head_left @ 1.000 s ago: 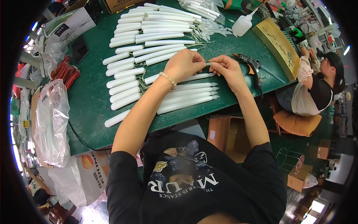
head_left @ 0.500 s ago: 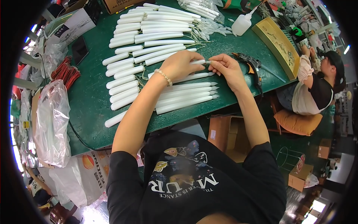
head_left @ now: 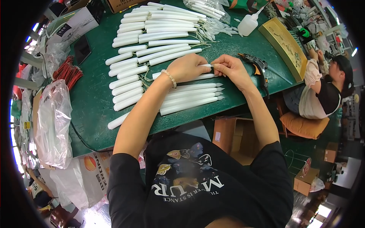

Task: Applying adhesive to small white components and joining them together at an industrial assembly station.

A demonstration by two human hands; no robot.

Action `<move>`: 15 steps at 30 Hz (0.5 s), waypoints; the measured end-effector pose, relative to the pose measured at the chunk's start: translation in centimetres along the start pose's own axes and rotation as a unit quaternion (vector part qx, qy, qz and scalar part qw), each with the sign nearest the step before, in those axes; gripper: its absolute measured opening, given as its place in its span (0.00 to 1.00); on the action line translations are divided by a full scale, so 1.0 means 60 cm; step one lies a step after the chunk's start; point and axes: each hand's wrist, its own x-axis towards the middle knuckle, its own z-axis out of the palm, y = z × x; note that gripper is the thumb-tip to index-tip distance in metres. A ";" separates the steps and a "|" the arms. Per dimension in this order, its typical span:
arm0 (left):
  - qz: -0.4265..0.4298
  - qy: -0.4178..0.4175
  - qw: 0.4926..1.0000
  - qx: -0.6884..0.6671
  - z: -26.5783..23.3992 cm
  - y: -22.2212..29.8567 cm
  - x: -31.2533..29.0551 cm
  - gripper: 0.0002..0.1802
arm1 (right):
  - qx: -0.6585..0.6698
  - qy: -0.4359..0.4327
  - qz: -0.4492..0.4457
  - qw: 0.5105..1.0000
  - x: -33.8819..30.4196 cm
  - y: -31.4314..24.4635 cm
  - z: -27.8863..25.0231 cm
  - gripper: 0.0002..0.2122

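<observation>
My left hand [head_left: 187,67] grips a white taper candle [head_left: 206,65] over the green table [head_left: 89,98]. My right hand [head_left: 229,67] pinches that candle's tip between its fingers. Just below my hands lies a row of finished white candles [head_left: 190,99] with pointed tips. A beaded bracelet sits on my left wrist. Many more white candle tubes [head_left: 154,38] lie in rows behind and left of my hands.
A black glue gun [head_left: 255,64] lies right of my right hand. A white squeeze bottle [head_left: 248,23] and a gold box [head_left: 286,45] stand at the back right. Red wires [head_left: 67,71] and a clear plastic bag [head_left: 53,121] are at the left. Another person [head_left: 327,91] sits at right.
Both hands shifted slightly up and left along the candle; the right fingers stay at its tip.
</observation>
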 end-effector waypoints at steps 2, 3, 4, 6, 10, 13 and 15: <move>-0.012 -0.003 1.000 0.001 -0.001 0.006 0.000 0.15 | 0.000 -0.014 -0.001 1.000 0.002 -0.002 0.001 0.06; -0.022 -0.006 1.000 0.002 -0.002 0.009 -0.001 0.15 | -0.009 -0.014 0.003 1.000 0.003 -0.003 -0.001 0.05; -0.024 -0.005 1.000 0.002 -0.002 0.010 -0.002 0.15 | -0.018 -0.013 0.007 1.000 0.003 -0.004 -0.002 0.05; -0.021 -0.014 1.000 0.005 -0.006 0.011 -0.003 0.15 | -0.016 -0.034 0.000 0.999 0.003 -0.004 -0.004 0.05; 0.008 -0.007 1.000 -0.016 -0.006 -0.005 -0.003 0.16 | -0.175 -0.027 -0.113 0.978 0.001 -0.008 -0.011 0.06; -0.002 -0.029 1.000 0.009 -0.010 0.004 -0.006 0.16 | -0.468 -0.049 -0.310 0.826 0.011 -0.012 -0.038 0.07; 0.008 -0.022 1.000 0.009 -0.008 -0.001 -0.004 0.17 | -0.478 -0.060 -0.317 0.817 0.015 -0.018 -0.030 0.06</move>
